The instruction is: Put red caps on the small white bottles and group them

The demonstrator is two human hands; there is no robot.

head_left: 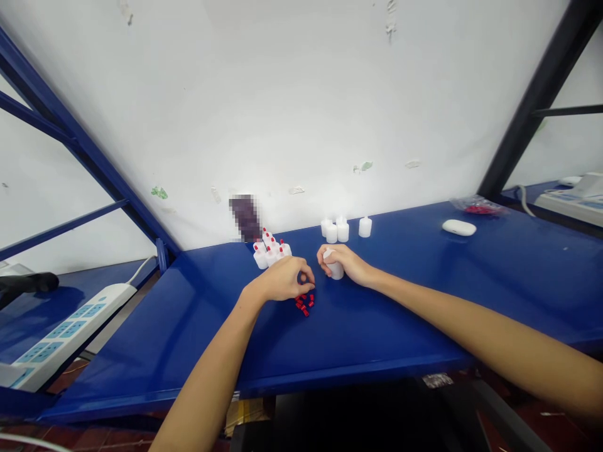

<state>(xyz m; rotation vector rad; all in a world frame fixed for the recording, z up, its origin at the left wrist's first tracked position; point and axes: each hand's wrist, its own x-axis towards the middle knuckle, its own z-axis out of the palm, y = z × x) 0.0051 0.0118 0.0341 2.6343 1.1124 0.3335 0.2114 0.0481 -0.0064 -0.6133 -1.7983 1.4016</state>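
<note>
My right hand (343, 258) is wrapped round a small white bottle (336, 271) with a narrow tip, held a little tilted near the middle of the blue table. My left hand (288, 279) hovers just left of it, thumb and fingertips brought together in a pinch. Whatever those fingertips hold, if anything, is hidden. Right beneath them lies a loose pile of small red caps (304, 306). Behind my left hand stands a cluster of white bottles (260, 258) topped with red caps, partly covered by the hand. Farther back, several white bottles (331, 233) without red tops stand near the wall.
A dark, pixelated object (245, 216) leans against the wall. On the right of the table (405, 314) are a white oval case (458, 228) and a clear bag (480, 206) with red pieces. A power strip (70, 333) lies beyond the left frame.
</note>
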